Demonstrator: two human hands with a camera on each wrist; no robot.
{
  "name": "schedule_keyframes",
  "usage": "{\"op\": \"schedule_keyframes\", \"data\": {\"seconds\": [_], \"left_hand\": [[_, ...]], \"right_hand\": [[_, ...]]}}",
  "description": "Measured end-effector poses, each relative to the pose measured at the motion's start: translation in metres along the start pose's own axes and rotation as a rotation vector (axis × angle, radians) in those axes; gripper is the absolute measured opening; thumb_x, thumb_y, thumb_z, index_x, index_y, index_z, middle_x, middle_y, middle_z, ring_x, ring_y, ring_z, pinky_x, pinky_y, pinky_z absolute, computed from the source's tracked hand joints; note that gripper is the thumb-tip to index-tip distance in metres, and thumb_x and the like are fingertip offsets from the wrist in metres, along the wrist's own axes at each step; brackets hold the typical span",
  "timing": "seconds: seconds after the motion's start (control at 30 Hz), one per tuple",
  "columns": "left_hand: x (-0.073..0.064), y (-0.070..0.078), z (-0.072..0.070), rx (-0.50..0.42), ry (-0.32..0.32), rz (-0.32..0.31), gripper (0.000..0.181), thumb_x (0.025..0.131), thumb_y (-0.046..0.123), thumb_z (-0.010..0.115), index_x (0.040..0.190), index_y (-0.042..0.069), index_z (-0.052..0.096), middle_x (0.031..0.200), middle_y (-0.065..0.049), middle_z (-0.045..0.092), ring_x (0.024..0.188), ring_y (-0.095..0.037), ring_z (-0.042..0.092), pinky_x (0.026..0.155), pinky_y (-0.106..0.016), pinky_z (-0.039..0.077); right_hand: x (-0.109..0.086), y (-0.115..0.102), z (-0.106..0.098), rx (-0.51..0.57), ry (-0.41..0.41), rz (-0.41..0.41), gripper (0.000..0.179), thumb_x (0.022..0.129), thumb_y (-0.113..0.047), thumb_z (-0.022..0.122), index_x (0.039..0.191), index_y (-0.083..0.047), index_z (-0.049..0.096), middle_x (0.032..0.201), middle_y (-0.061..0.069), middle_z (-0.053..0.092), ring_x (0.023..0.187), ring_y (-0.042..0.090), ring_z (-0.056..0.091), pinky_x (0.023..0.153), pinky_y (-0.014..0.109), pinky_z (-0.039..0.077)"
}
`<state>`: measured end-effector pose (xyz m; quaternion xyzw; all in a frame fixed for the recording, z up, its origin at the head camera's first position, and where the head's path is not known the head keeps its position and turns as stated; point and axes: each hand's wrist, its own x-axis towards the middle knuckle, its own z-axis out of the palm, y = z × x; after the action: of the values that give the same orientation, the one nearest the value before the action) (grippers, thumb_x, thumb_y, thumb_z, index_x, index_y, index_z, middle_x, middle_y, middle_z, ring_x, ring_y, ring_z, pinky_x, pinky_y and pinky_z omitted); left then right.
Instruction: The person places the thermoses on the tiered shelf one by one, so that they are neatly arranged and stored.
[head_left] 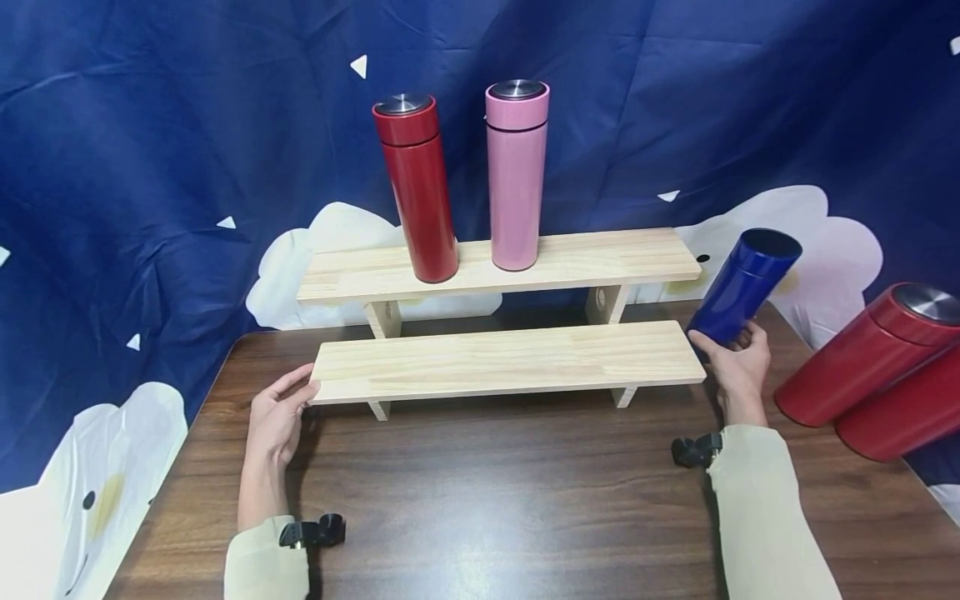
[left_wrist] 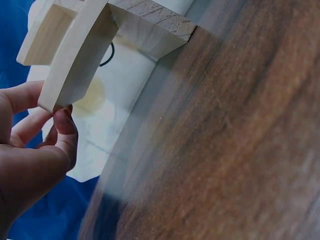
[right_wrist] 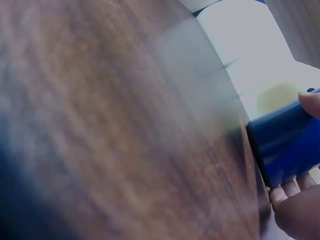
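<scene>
A two-step wooden shelf stands on the table, with a lower front board (head_left: 502, 362) and a higher back board (head_left: 607, 257). My left hand (head_left: 273, 421) pinches the left end of the front board; the left wrist view shows the thumb and fingers at the corner of that board (left_wrist: 80, 62). Beyond the shelf's right end, my right hand (head_left: 738, 371) grips the lower part of a blue thermos bottle (head_left: 742, 283). In the right wrist view the fingers wrap the bottle (right_wrist: 282, 145), its base near the table edge. A red thermos (head_left: 420, 200) and a pink thermos (head_left: 517, 183) stand upright on the back board.
Two larger red thermos bottles (head_left: 862, 358) stand side by side at the table's right edge, close to my right forearm. Brown wood-grain tabletop (head_left: 495, 500) stretches in front of the shelf. A dark blue cloth (head_left: 187, 125) with white flower shapes hangs behind.
</scene>
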<state>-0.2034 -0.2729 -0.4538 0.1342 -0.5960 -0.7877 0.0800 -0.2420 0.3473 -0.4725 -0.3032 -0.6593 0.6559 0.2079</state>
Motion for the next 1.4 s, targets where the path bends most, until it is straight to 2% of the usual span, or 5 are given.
{"op": "schedule_keyframes", "data": {"seconds": [0.2, 0.5, 0.97, 1.27, 1.4], "left_hand": [[0.001, 0.000, 0.000, 0.002, 0.002, 0.004, 0.028, 0.088, -0.013, 0.070, 0.114, -0.002, 0.073, 0.097, -0.003, 0.072, 0.084, -0.012, 0.064, 0.072, -0.019, 0.051], [0.003, -0.001, 0.002, -0.005, -0.001, -0.002, 0.033, 0.088, -0.015, 0.067, 0.120, -0.007, 0.069, 0.097, -0.003, 0.073, 0.085, -0.011, 0.065, 0.072, -0.019, 0.051], [0.003, -0.001, 0.000, -0.024, -0.003, 0.012, 0.027, 0.089, -0.016, 0.066, 0.107, 0.001, 0.076, 0.094, -0.003, 0.073, 0.077, -0.010, 0.064, 0.067, -0.018, 0.049], [0.002, 0.000, 0.000, -0.009, 0.013, -0.004, 0.027, 0.089, -0.015, 0.067, 0.113, -0.003, 0.073, 0.094, -0.002, 0.073, 0.080, -0.011, 0.063, 0.068, -0.019, 0.049], [0.001, 0.000, 0.000, -0.007, 0.010, -0.007, 0.027, 0.089, -0.014, 0.068, 0.112, -0.002, 0.073, 0.094, -0.003, 0.073, 0.080, -0.011, 0.064, 0.068, -0.019, 0.049]], "right_hand": [[0.002, 0.000, 0.000, -0.076, -0.016, -0.011, 0.091, 0.082, -0.008, 0.083, 0.157, -0.018, 0.032, 0.157, 0.010, 0.040, 0.138, 0.022, 0.042, 0.114, 0.032, 0.035], [0.004, 0.000, -0.003, -0.105, 0.005, -0.026, 0.087, 0.082, -0.008, 0.083, 0.155, -0.017, 0.037, 0.149, 0.009, 0.046, 0.132, 0.021, 0.047, 0.110, 0.031, 0.039], [-0.004, -0.010, -0.009, 0.019, 0.024, -0.031, 0.081, 0.077, -0.007, 0.087, 0.148, -0.017, 0.048, 0.132, 0.001, 0.056, 0.114, 0.014, 0.053, 0.099, 0.024, 0.042], [-0.010, -0.019, -0.010, 0.046, 0.005, -0.032, 0.077, 0.079, -0.014, 0.088, 0.146, -0.019, 0.050, 0.146, 0.006, 0.053, 0.128, 0.015, 0.050, 0.112, 0.029, 0.036], [-0.014, -0.023, -0.011, 0.072, -0.001, -0.041, 0.072, 0.079, -0.014, 0.088, 0.141, -0.021, 0.052, 0.144, 0.003, 0.054, 0.130, 0.014, 0.048, 0.113, 0.028, 0.034]]}}
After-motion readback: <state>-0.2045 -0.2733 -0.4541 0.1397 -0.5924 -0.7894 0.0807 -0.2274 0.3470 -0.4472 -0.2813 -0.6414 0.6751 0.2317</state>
